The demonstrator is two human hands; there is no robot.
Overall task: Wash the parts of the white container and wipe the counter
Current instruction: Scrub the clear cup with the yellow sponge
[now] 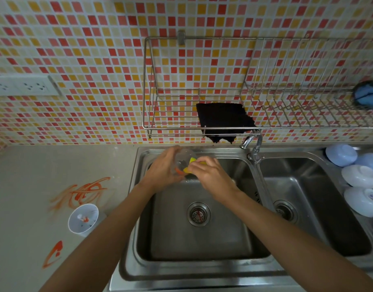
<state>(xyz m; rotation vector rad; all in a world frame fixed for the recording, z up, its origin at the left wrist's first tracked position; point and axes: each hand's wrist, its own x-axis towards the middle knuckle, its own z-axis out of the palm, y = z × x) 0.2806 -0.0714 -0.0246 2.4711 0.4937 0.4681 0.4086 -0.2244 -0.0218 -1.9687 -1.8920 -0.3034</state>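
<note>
- Standing at the double stainless steel sink (202, 239), beside the grey counter (33, 175) smeared with orange sauce (84, 191).
- White plastic cup-shaped container (83, 219) stands on the counter.
- My left hand (163, 167) grips a clear round lid (182, 162) over the left basin.
- My right hand (213, 175) pinches a yellow sponge (191, 160) against it.

Glossy steel sink (202, 245); matt counter (54, 165); clear plastic lid (182, 160).

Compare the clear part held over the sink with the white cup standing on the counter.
The clear part is see-through and held by the left hand over the sink; the white cup is opaque and stands untouched on the counter. The right hand presses a yellow sponge against the clear part; nothing touches the cup. Both carry orange residue.
</note>
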